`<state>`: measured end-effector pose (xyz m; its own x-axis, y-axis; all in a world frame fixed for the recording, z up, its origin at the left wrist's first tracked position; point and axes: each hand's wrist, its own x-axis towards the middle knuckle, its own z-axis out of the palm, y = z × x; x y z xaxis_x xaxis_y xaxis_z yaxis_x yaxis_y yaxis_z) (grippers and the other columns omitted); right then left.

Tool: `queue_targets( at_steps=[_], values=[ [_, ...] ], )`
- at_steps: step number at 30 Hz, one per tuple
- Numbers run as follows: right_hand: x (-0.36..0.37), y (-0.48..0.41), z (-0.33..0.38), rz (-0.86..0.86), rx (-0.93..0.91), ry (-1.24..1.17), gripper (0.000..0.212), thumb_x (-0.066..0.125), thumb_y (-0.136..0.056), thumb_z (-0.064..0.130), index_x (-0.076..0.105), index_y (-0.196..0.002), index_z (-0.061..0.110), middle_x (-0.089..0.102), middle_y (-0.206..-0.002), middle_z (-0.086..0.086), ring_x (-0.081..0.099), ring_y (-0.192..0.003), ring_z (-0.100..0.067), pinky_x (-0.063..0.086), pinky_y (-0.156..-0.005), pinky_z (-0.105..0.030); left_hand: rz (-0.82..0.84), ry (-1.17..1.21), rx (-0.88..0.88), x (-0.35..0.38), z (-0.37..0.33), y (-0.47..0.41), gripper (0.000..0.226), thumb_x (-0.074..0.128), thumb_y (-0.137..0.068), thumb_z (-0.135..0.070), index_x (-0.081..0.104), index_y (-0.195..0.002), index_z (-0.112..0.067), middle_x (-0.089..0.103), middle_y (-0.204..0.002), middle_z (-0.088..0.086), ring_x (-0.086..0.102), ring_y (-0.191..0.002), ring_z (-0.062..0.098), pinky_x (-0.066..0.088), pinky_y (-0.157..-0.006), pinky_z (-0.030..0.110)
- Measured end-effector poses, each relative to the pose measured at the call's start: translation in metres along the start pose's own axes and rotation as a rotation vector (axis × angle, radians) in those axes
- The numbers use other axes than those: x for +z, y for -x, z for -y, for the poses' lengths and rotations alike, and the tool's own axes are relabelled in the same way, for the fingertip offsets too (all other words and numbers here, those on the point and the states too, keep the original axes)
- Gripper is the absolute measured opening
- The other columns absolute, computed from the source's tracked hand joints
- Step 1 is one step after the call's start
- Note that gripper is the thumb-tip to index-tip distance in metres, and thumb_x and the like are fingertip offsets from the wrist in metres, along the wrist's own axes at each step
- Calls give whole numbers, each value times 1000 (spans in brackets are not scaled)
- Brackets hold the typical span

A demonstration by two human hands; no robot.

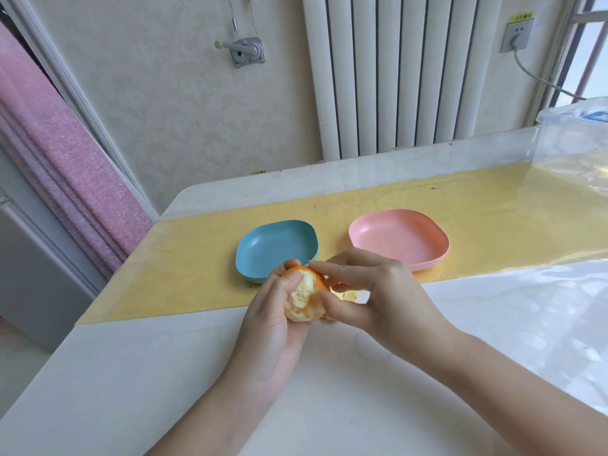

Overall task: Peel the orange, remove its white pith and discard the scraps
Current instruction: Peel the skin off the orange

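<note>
White tabletop [329, 390] fills the lower half of the frame, crossed by a yellow mat [477, 205] under a clear glossy cover, and both forearms reach up over it from the bottom edge. Just below the centre of the frame the left hand [273, 324] is closed around the orange [304, 299], cupping it from the left with the thumb pressed on the exposed pale flesh and the fingertips showing over the top of the fruit. Part of the orange is bare and whitish with pith; orange rind covers its upper and right side. The right hand [375, 291] meets the fruit from the right, its thumb and fingers pinched closed on the rind at the fruit's edge. A loose pale flap, probably peel [348, 296], shows under the right fingers, though the hand hides most of it. The orange is held above the table, at the near edge of the mat.

Just behind the hands, a blue dish [260, 248] sits on the mat left of centre, partly hidden by the left fingers. A pink dish [398, 238] sits beside it to the right, apart from it. At the right edge a clear plastic container [572, 139] stands on the table. Behind, a white radiator [394, 74] stands against the wall at upper centre, and a pink curtain [59, 166] hangs at the left.
</note>
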<state>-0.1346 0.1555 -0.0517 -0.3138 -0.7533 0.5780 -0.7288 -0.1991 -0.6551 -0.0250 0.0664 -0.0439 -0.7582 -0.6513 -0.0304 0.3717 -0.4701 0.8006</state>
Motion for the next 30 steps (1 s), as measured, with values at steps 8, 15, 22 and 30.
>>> queue_targets(
  at_steps=[8,15,22,30],
  values=[
    [-12,-3,-4,79,-68,22,36,70,-83,30,69,-116,15,45,-72,4,50,-64,0,36,-58,-3,33,-27,-36,-7,7,0,19,61,-78,-11,57,-96,-10,68,-94,13,67,-95,26,55,-77,32],
    [-8,-3,-2,-48,-25,85,28,60,-82,16,74,-106,18,51,-70,3,52,-60,-13,45,-55,-19,30,-99,24,-8,12,0,19,52,-77,-16,59,-95,-12,65,-89,9,60,-89,25,45,-85,45],
    [-5,-3,3,38,243,-318,24,71,-85,15,73,-109,18,64,-93,4,64,-85,-6,48,-69,-12,-22,-58,80,-8,3,-3,22,60,-77,-11,57,-98,-14,66,-92,11,64,-92,27,48,-74,40],
    [1,-2,14,6,179,126,22,65,-78,10,76,-92,22,58,-66,-5,50,-59,-20,44,-55,-33,-57,-162,145,-3,11,4,16,58,-80,-5,57,-93,-13,66,-78,-1,64,-70,8,50,-54,18]
  ],
)
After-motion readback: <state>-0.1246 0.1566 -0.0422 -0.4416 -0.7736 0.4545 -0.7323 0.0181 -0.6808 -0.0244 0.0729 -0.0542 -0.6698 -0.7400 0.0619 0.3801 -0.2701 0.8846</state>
